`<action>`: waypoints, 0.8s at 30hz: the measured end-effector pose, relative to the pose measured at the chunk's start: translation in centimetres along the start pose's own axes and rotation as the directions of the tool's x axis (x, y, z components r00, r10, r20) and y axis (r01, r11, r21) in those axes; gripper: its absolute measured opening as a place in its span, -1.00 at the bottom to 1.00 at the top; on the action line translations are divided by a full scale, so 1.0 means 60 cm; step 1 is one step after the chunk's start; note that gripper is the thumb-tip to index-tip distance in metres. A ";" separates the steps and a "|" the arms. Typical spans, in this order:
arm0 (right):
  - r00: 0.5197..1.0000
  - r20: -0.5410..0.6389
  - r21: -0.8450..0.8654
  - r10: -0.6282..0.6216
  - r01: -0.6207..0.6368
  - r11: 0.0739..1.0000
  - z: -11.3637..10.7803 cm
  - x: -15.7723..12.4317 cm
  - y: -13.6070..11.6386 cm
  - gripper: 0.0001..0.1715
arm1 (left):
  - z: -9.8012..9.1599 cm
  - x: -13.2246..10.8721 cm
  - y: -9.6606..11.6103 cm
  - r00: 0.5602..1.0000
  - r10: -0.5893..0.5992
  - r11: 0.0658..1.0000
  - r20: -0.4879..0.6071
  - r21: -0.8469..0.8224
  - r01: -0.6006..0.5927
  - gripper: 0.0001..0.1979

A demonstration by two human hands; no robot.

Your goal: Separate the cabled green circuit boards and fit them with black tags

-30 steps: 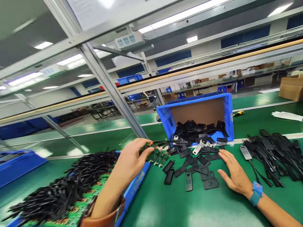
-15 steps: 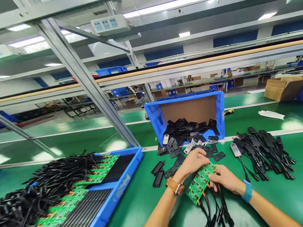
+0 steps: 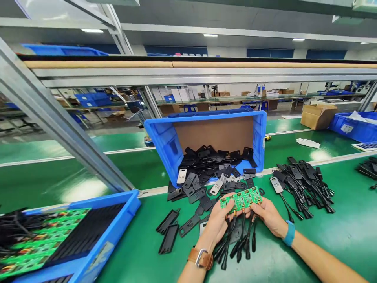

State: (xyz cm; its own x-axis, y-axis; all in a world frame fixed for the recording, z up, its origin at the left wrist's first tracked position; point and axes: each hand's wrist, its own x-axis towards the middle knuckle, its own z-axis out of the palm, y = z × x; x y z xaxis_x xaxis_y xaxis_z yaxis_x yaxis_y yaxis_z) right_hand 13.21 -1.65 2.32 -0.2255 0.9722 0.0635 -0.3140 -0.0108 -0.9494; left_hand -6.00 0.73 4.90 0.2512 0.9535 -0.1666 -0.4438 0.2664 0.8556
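Both hands hold a green circuit board panel level above the green bench, with several black cables hanging from its near edge. My left hand, with a brown watch strap at the wrist, grips the panel's left end. My right hand, with a blue wristband, grips the right end. Just beyond the panel lie loose black plastic housings, spilling from a tipped blue bin.
A blue tray at the lower left holds more green boards and black cables. A pile of finished black cable pieces lies to the right. A slanted metal frame post crosses the left. A cardboard box and another blue bin stand at the far right.
My left hand carried the board panel from the left tray to the middle. My right hand took its other end, and the panel has turned level, up by the housings.
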 end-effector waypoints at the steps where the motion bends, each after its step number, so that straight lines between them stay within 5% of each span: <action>1: 0.999 -0.030 -0.038 -0.024 0.023 0.999 -0.003 0.004 0.001 -0.48 | 0.000 -0.001 -0.001 1.000 -0.007 0.999 0.014 0.033 0.007 -0.52; 7: 0.912 -0.387 -0.198 -0.135 0.060 0.978 -0.015 0.026 0.006 -0.35 | 0.000 0.001 -0.006 0.999 0.012 0.992 -0.047 0.128 -0.006 -0.52; 17: 0.941 -0.333 -0.183 -0.066 0.005 0.983 -0.006 0.033 0.007 -0.34 | 0.008 -0.002 -0.003 0.994 0.029 0.985 -0.105 0.170 -0.011 -0.53; 24: 0.969 -0.247 -0.147 -0.024 -0.013 0.989 -0.012 0.017 -0.001 -0.26 | 0.009 -0.007 -0.009 0.991 -0.133 0.979 -0.002 0.153 0.132 -0.50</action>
State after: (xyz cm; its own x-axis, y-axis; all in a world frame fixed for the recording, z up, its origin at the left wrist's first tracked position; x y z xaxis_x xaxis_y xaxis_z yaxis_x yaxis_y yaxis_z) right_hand 13.68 -0.52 2.24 0.0169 0.9998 0.0083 -0.1723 0.0111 -0.9850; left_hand -5.41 0.11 4.79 0.3067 0.9097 -0.2800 -0.2701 0.3653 0.8909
